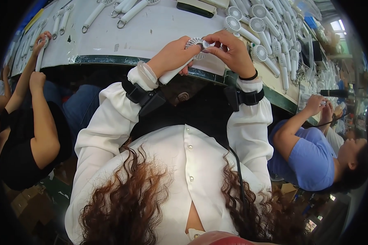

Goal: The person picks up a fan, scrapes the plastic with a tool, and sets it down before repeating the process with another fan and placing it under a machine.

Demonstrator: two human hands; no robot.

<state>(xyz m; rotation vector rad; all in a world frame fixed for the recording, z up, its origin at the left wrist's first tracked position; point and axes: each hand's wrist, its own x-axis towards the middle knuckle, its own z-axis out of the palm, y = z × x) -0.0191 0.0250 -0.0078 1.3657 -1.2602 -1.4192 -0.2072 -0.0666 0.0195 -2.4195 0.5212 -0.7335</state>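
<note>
Near the table's front edge, my left hand (172, 56) is wrapped around a white handheld fan (170, 75). Its round slatted head points away from me and its handle slants down towards my left wrist. My right hand (230, 50) is closed in a pinch at the right side of the fan's head, on a small round whitish piece (206, 44). Whether that piece is attached to the fan is hard to make out. Both wrists wear black straps.
Many white handheld fans (257, 25) lie crowded at the right of the table (151, 34), and several more (131, 14) at the far left. A dark box (195, 9) sits at the far edge. Co-workers sit at my left (45, 122) and right (304, 157).
</note>
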